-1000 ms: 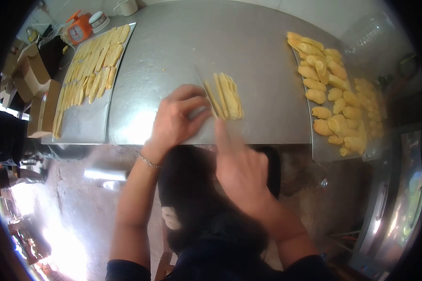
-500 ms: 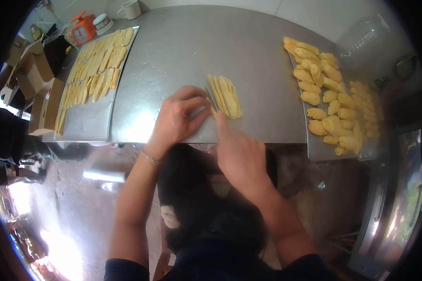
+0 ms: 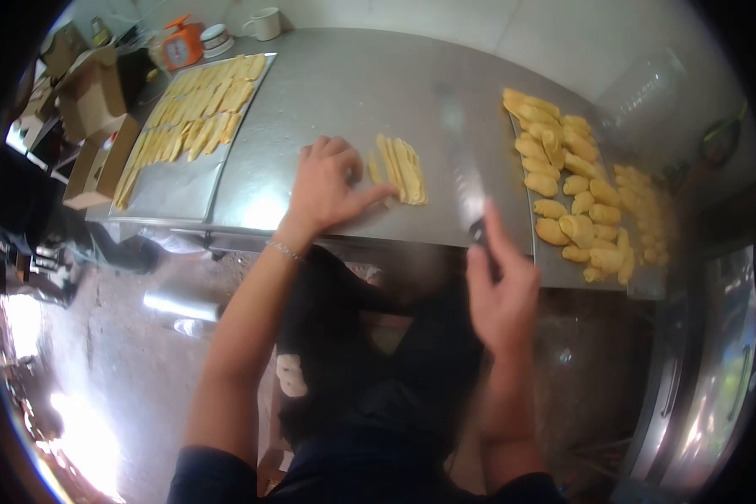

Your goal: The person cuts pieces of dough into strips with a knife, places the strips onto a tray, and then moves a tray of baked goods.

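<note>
Thin yellow slices (image 3: 407, 170) lie side by side on the metal table (image 3: 336, 76), with one slice a little apart on their left. My left hand (image 3: 332, 186) is just left of them, fingers apart, its thumb reaching to the lower end of the slices; nothing shows in its grasp. To the right, my right hand (image 3: 504, 290) grips the dark handle of a knife (image 3: 464, 168). The broad blade, blurred by motion, points away from me over the table, clear of the slices.
At the left, a tray (image 3: 172, 189) carries rows of yellow slices. Whole peeled yellow pieces (image 3: 575, 185) are heaped on a tray at the right. Behind stand an orange scale (image 3: 181, 46) and a white mug (image 3: 265, 24); an open cardboard box (image 3: 101, 164) is far left.
My right hand has swung the knife away from the slices to the right. My left hand has opened, its thumb stretched toward them. The whole view has shifted slightly.
</note>
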Motion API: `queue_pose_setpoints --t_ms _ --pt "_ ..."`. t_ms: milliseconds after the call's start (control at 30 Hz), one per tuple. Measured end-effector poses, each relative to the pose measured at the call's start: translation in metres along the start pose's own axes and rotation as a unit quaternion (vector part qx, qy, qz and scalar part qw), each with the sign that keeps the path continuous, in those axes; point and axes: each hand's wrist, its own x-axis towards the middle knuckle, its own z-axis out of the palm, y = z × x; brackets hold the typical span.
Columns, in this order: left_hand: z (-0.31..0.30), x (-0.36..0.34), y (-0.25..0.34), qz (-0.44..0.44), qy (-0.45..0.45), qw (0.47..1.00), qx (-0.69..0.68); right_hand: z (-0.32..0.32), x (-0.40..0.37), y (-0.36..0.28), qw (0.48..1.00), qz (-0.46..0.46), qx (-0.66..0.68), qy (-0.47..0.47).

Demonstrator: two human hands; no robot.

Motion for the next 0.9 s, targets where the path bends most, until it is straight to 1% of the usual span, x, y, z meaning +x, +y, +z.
queue_pose_setpoints --t_ms 67,100,133,167,267,367,467,567,633,667,700,767,900 --pt "0.008 0.000 0.007 -0.029 0.002 0.999 0.018 0.011 0.038 0.028 0.988 0.099 0.116 -0.001" --pt "0.012 0.002 0.012 -0.043 0.004 0.999 0.027 0.022 0.060 0.044 0.970 0.143 0.194 0.000" --pt "0.012 0.003 0.017 -0.065 -0.016 0.998 0.023 0.036 0.079 0.067 0.967 0.142 0.211 0.016" --pt "0.014 0.003 0.015 -0.066 -0.021 0.998 0.002 0.051 0.097 0.088 0.963 0.141 0.228 0.032" --pt "0.016 0.001 0.009 -0.075 -0.039 0.995 -0.061 0.074 0.137 0.119 0.959 0.184 0.213 0.034" --pt "0.019 -0.006 0.010 -0.054 0.010 0.993 -0.103 0.092 0.172 0.132 0.955 0.170 0.237 0.058" --pt "0.017 -0.002 0.011 -0.070 -0.015 0.991 -0.110 0.106 0.203 0.142 0.969 0.166 0.177 0.056" --pt "0.002 -0.003 0.021 -0.173 0.002 0.978 -0.120 0.120 0.227 0.163 0.972 0.164 0.146 0.086" --pt "-0.019 -0.003 0.025 -0.231 0.012 0.959 -0.161 0.131 0.239 0.189 0.979 0.122 0.124 0.103" --pt "-0.030 -0.007 0.026 -0.262 0.014 0.948 -0.182 0.132 0.238 0.190 0.982 0.104 0.112 0.109" --pt "-0.040 -0.011 0.026 -0.272 0.008 0.925 -0.264 0.131 0.237 0.191 0.979 0.113 0.136 0.099" --pt "-0.057 -0.022 0.031 -0.292 -0.005 0.859 -0.421 0.116 0.224 0.162 0.971 0.132 0.183 0.075" --pt "-0.086 -0.037 0.066 -0.278 -0.012 0.816 -0.506 0.111 0.220 0.157 0.966 0.139 0.212 0.054"
